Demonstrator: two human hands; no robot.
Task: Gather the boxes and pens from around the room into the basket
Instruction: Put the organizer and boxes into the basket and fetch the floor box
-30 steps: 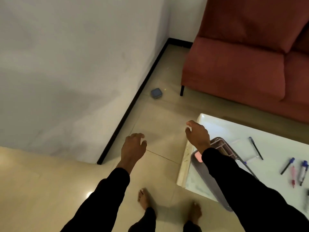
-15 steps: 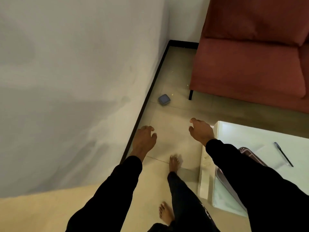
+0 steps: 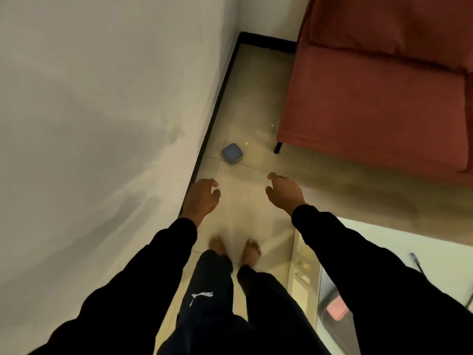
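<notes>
Small blue-grey square box with rounded corners (image 3: 232, 154) sits on the beige tiled floor (image 3: 245, 208), centre of frame, just beside the black skirting strip (image 3: 216, 108) along the white wall (image 3: 97, 111), near the dark front leg (image 3: 278, 147) of the red upholstered sofa (image 3: 378, 98) at upper right. No writing readable on the box. A few tiny yellow scraps (image 3: 246, 143) lie on the floor near it.

Left hand (image 3: 201, 198) hangs below the box, centre-left of frame, grip loose with fingers curled and spread, holding nothing. Right hand (image 3: 284, 192) at centre-right, grip likewise unclenched and empty, fingers pointing toward the box. Both hands apart from the box, not touching it. Both arms in black long sleeves (image 3: 158, 265).

Two bare feet (image 3: 249, 252) on the floor, lower centre, blurred. Dark trousers (image 3: 207, 290) carry a white leaping-cat logo (image 3: 201, 296), Puma-style mark, no lettering legible.

White glossy worktop (image 3: 435, 257) at lower right, its pale edge (image 3: 302, 272) running down beside the right sleeve. A dark pen (image 3: 416, 262) lies on it at the far right, partly hidden by the sleeve. Basket only partly visible at bottom right under the right arm: a dark rim (image 3: 323, 317) with something pinkish-red (image 3: 335, 309) inside, too blurred to identify. No labels readable there.
</notes>
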